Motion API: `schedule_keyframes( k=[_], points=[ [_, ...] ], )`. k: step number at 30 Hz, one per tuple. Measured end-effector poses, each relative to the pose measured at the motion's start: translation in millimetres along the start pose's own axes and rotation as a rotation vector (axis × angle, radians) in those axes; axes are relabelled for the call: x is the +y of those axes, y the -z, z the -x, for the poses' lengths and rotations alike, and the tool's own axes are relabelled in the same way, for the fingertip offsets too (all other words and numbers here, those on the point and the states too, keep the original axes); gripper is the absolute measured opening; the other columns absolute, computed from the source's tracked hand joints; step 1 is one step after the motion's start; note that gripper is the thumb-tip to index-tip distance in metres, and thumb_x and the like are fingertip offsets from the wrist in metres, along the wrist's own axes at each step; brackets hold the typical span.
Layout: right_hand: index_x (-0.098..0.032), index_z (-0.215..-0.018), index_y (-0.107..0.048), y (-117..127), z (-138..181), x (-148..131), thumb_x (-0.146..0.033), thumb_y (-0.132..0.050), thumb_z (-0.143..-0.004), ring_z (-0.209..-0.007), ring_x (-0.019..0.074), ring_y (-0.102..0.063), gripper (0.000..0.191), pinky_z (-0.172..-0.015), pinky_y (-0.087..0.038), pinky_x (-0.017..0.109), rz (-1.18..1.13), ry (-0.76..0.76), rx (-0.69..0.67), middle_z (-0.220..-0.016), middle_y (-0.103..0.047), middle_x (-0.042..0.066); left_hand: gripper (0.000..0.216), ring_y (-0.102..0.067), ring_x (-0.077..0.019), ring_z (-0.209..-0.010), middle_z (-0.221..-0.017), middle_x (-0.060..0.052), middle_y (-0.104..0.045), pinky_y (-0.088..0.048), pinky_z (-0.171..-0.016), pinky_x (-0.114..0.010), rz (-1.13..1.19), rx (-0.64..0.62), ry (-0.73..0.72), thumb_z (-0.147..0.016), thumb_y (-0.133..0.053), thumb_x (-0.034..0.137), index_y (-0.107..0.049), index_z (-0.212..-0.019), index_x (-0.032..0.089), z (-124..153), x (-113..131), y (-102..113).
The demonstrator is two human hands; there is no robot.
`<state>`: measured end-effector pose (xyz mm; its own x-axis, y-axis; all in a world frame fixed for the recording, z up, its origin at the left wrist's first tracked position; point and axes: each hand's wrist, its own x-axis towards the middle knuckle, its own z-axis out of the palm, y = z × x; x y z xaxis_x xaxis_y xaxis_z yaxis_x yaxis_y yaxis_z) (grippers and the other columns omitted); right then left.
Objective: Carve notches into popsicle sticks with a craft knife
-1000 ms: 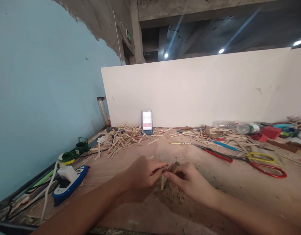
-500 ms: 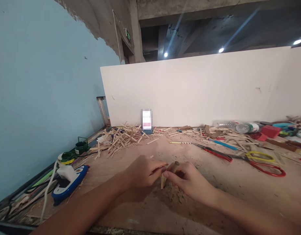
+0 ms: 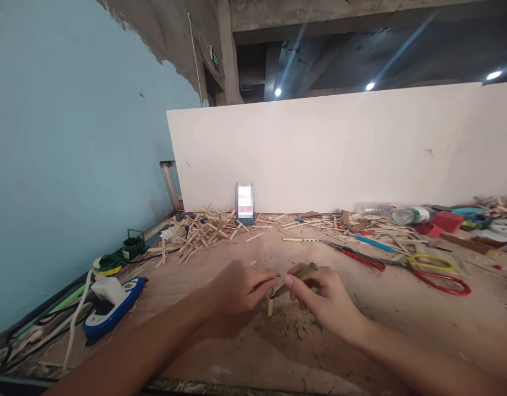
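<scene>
My left hand [image 3: 241, 287] is closed in a pinch on a small wooden stick [image 3: 270, 304] that stands upright on the workbench [image 3: 402, 330]. My right hand [image 3: 321, 297] is wrapped round a knife with a brown wooden handle [image 3: 306, 270], tilted up to the right, its tip against the stick near my left fingertips. Both hands meet at the middle of the bench, over a scatter of fine shavings [image 3: 292, 329].
A heap of wood sticks [image 3: 199, 236] lies at the back left, near a phone [image 3: 245, 204] leaning on a white board [image 3: 339, 148]. Red pliers [image 3: 360, 257], red and yellow scissors [image 3: 439, 272], a bottle [image 3: 385, 212] lie right. A blue power strip [image 3: 113, 308] sits left.
My right hand has tipped the knife handle further to the right and lower. The view has shifted slightly. My left hand still pinches the stick.
</scene>
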<state>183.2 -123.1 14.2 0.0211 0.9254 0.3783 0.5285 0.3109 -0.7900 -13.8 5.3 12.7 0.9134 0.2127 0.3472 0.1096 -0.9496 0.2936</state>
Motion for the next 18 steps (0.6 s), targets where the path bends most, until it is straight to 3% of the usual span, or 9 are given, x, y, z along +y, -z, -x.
schedule_keyframes(
  k=[5,11,18],
  points=[
    [-0.020,-0.059,-0.063,-5.5,0.2,3.2,-0.081,-0.059,-0.099,-0.051,0.0148,-0.057,0.073,-0.053,-0.043,0.029,-0.024,-0.031,-0.062,-0.056,-0.061,0.003,0.039,-0.069,-0.0186,-0.069,-0.083,-0.005,-0.079,-0.037,-0.066,-0.029,-0.004,0.006,-0.007,-0.114,-0.040,0.038,-0.075,-0.111,0.021,0.3,-1.0,-0.2],
    [-0.022,-0.060,-0.060,-2.6,-0.1,1.2,-0.086,-0.053,-0.099,-0.051,0.0146,-0.052,0.075,-0.051,-0.040,0.029,-0.016,-0.033,0.037,-0.054,-0.056,0.002,0.043,-0.069,-0.0183,-0.068,-0.082,-0.005,-0.079,-0.037,-0.065,-0.028,-0.004,0.013,-0.011,-0.115,-0.038,0.038,-0.077,-0.110,0.021,1.2,0.3,-0.2],
    [-0.022,-0.058,-0.060,1.1,-1.8,-1.6,-0.090,-0.053,-0.095,-0.046,0.0141,-0.048,0.078,-0.047,-0.036,0.030,-0.026,-0.065,0.036,-0.048,-0.052,0.001,0.044,-0.065,-0.0181,-0.064,-0.076,-0.005,-0.076,-0.035,-0.063,-0.029,-0.013,0.037,-0.018,-0.115,-0.038,0.038,-0.078,-0.110,0.020,0.5,-0.9,-1.7]
  ],
)
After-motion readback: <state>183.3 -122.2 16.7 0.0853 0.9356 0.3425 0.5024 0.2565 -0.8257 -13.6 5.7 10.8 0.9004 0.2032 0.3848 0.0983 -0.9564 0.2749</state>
